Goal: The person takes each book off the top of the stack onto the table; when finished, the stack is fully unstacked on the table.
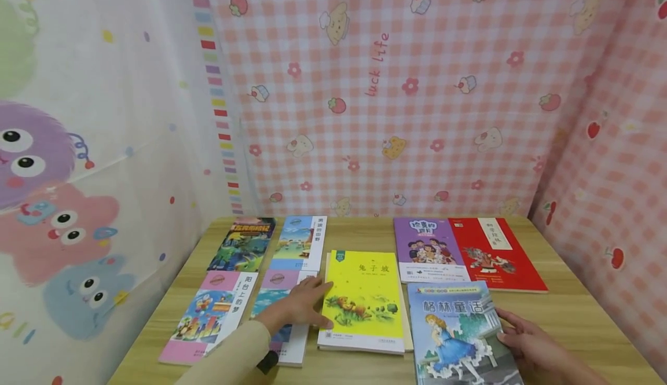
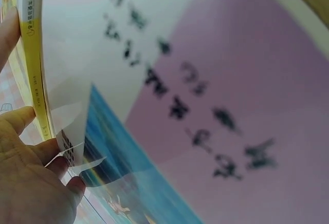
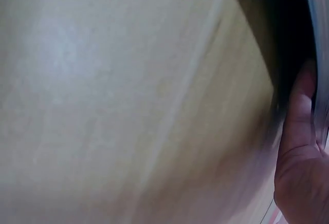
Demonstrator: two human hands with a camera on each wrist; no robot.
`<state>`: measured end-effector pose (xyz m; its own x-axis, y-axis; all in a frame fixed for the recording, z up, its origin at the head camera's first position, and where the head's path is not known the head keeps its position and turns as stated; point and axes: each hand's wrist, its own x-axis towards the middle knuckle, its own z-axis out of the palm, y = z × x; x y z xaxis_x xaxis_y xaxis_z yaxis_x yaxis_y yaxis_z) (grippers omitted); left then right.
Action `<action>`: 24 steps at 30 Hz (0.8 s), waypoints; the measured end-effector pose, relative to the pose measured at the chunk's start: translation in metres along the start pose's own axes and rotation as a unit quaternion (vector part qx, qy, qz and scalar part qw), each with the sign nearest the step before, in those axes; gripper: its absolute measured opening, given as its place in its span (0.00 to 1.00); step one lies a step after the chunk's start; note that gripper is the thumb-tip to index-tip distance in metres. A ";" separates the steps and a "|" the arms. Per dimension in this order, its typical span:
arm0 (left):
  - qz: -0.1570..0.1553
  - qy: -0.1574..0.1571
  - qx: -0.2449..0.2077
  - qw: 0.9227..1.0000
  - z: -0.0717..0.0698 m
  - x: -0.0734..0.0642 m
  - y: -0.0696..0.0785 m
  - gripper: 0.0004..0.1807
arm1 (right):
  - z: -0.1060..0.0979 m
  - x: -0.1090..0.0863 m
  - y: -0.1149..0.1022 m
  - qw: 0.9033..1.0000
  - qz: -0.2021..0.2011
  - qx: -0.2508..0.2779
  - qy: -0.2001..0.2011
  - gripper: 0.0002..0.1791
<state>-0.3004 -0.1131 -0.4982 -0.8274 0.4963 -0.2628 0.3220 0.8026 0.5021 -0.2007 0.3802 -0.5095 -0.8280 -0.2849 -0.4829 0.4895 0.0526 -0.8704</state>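
A yellow picture book lies in the middle of the table on top of another book, whose pale edge shows at its right. My left hand touches the yellow book's left edge with spread fingers, over a blue-and-pink book. In the left wrist view, fingertips meet the yellow spine. At the front right, my right hand grips the right edge of a blue storybook with a girl in a blue dress. The right wrist view shows a finger against that book's edge.
A pink-and-blue book, a dark green book and a light blue book lie on the left. A purple book and a red book lie at the back right. Patterned cloth hangs behind the wooden table.
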 end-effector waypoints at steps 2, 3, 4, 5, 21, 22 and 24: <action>-0.001 0.000 -0.003 1.000 -0.001 0.000 0.001 0.52 | 0.002 0.001 -0.001 1.000 0.002 -0.004 0.014 0.39; -0.004 0.000 -0.003 1.000 -0.001 0.000 0.001 0.53 | 0.004 0.002 -0.002 1.000 0.003 -0.016 0.023 0.38; -0.007 0.000 -0.004 1.000 -0.001 0.000 0.001 0.52 | 0.005 0.003 -0.003 0.999 0.007 -0.026 0.041 0.38; -0.008 -0.001 -0.003 1.000 -0.001 0.000 0.002 0.52 | 0.006 0.004 -0.004 0.998 0.011 -0.039 0.055 0.37; -0.016 -0.002 0.002 1.000 -0.001 -0.001 0.006 0.52 | 0.011 0.000 -0.025 0.961 -0.034 -0.214 0.169 0.36; -0.017 -0.001 0.004 1.000 -0.001 -0.001 0.005 0.52 | 0.011 0.000 -0.027 0.962 -0.036 -0.213 0.169 0.36; -0.017 0.000 0.005 1.000 0.000 -0.001 0.005 0.52 | 0.014 0.001 -0.031 0.963 -0.039 -0.205 0.170 0.36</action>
<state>-0.2984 -0.1097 -0.4955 -0.8373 0.4697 -0.2797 0.2986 0.8215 0.4857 -0.2128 0.3651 -0.4817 -0.9340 0.0233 -0.3566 0.3304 0.4367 -0.8367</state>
